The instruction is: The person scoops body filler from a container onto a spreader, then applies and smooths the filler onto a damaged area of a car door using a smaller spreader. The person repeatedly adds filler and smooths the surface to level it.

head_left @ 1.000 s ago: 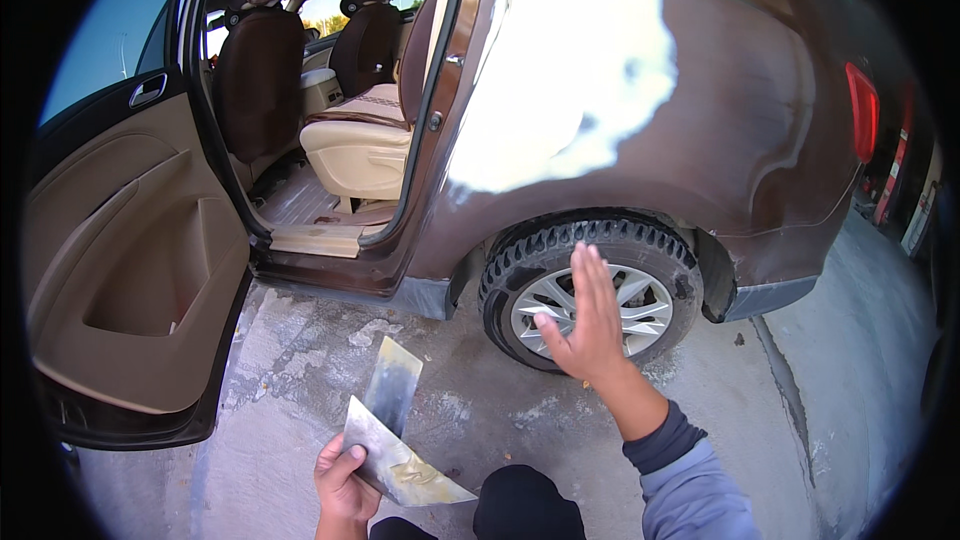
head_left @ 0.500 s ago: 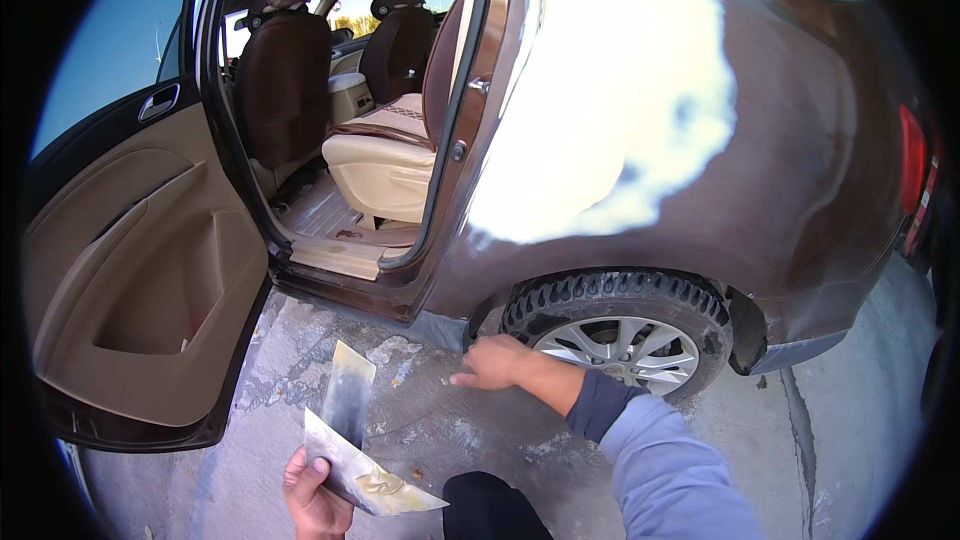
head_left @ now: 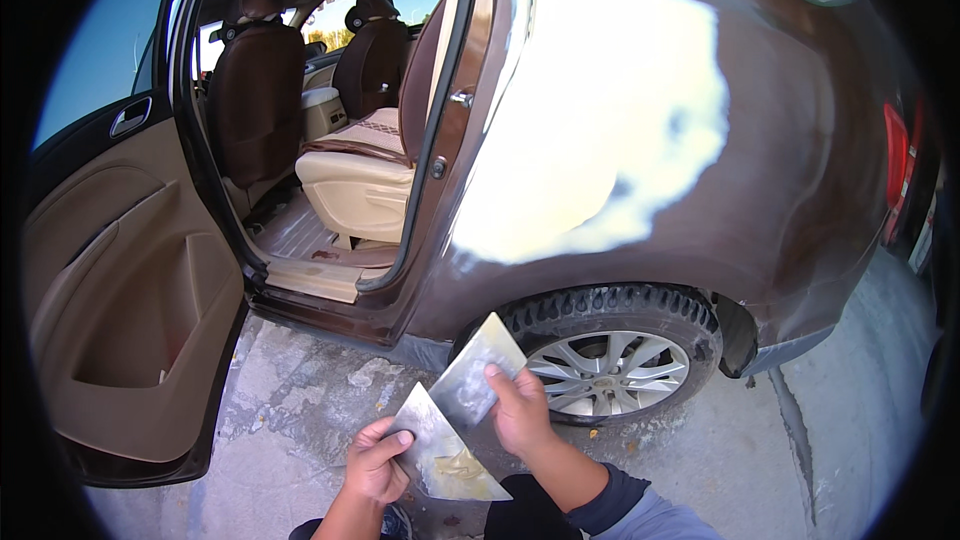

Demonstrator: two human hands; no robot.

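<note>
My left hand [head_left: 375,460] grips a flat, angular metal spreader [head_left: 428,422] with a smear of yellowish paste on it. Just above and right of it, my right hand [head_left: 522,415] pinches a second flat spreader [head_left: 472,360], thumb on its face. The two plates are close together, low in front of a brown car. The car's rear side panel [head_left: 780,160] carries a large white patch [head_left: 580,100] with ragged, cloudy edges, above both hands.
The rear door [head_left: 110,340] stands open at the left, showing seats [head_left: 350,185] and the sill [head_left: 310,275]. The rear wheel [head_left: 625,370] sits behind my hands, a red tail light [head_left: 892,155] at far right. Cracked concrete [head_left: 820,420] lies underfoot, where my dark-clad legs show.
My right hand, empty and raised earlier, has come down and taken hold of the upper spreader. My left hand with its spreader has moved rightward, toward the middle of the view.
</note>
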